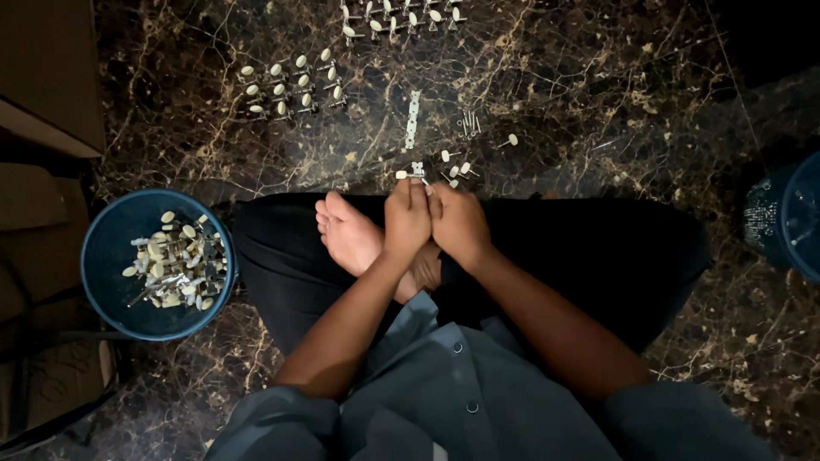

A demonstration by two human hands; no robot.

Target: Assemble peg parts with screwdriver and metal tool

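Above the crossed legs of a person who sits on a dark marble floor [598,102], the two hands meet, knuckle against knuckle. The left hand [407,220] and the right hand [459,224] are both curled closed, and together they pinch a small metal tuning peg [418,173] with a cream knob at the fingertips; the piece is mostly hidden, so I cannot tell which hand presses it harder. Under the hands lies a bare foot [350,237] on black trousers.

Just beyond the fingertips, a few loose pegs [457,166] lie on the floor, and near them a narrow perforated metal strip [413,119] and a small bunch of screws [468,125]. Farther away, finished pegs stand in neat rows [290,85], and another group of pegs [401,19] is at the top edge.

At the person's left side, a blue bucket [107,256] holds a heap of unsorted pegs [175,265]. A second blue container [790,218] is at the right edge, well apart from the hands. Brown cardboard [47,77] lies at the far left.
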